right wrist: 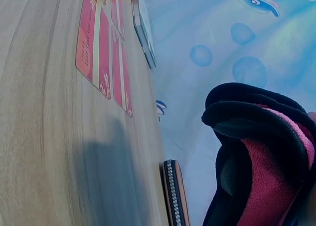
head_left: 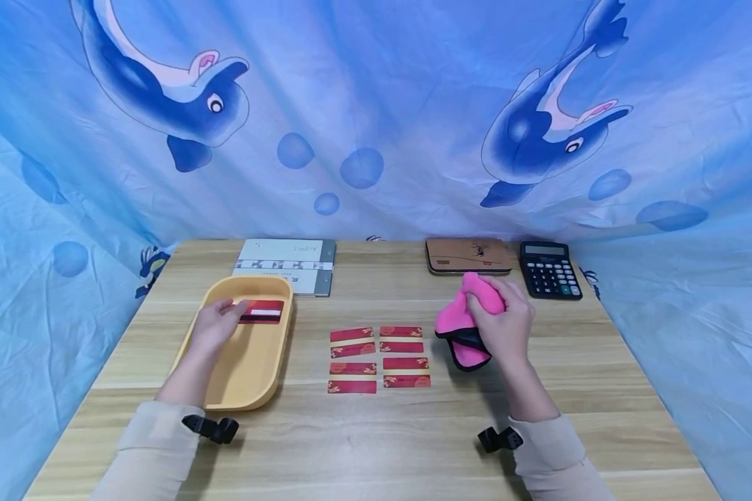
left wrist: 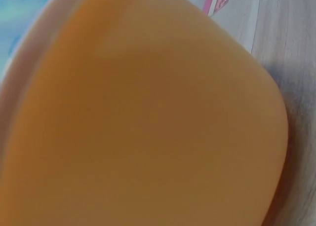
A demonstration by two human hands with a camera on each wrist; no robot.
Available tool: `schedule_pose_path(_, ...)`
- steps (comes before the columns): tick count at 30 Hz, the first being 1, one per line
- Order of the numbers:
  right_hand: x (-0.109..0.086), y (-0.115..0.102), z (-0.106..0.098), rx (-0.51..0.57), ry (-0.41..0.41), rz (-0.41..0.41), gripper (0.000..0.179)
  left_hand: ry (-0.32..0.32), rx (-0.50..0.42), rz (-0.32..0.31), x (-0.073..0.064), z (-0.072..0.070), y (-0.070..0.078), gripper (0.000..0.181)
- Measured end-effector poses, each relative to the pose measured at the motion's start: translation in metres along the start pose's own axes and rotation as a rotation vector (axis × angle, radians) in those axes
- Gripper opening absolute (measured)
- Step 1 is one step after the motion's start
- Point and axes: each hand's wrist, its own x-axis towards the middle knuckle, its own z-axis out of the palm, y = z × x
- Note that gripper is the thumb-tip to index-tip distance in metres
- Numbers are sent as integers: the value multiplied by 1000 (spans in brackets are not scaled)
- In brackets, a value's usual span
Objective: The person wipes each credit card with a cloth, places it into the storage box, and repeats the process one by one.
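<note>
My left hand (head_left: 216,323) reaches into a yellow-orange tray (head_left: 243,379) and pinches the left end of a red card (head_left: 264,312) with a white strip and a dark stripe. In the left wrist view the tray's wall (left wrist: 148,137) fills most of the picture and hides the fingers. My right hand (head_left: 509,323) grips a bunched pink cloth (head_left: 456,315) with black edging, raised over the table at the right of the cards. The right wrist view shows its folds (right wrist: 266,181) up close. Several red-and-gold cards (head_left: 353,342) lie in two rows between the hands.
Behind the tray lies a grey-white book (head_left: 316,268). A brown zip wallet (head_left: 466,255) and a black calculator (head_left: 550,270) are at the back right of the wooden table (head_left: 363,445). A blue dolphin-print curtain (head_left: 363,90) hangs behind.
</note>
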Motion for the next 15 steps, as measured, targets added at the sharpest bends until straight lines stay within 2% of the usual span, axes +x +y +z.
schedule_pose_path(4, 0, 1, 0, 1, 1, 8, 36, 25, 20, 63, -4, -1, 3, 75)
schedule_pose_path(9, 0, 2, 0, 4, 7, -5, 35, 157, 77, 266, -19, 3, 18, 60)
schedule_pose_path(12, 0, 3, -1, 3, 12, -7, 35, 191, 26, 373, -29, 11, 32, 52)
schedule_pose_path(15, 0, 4, -1, -2, 11, -2, 35, 160, -57, 447, -36, 20, 43, 47)
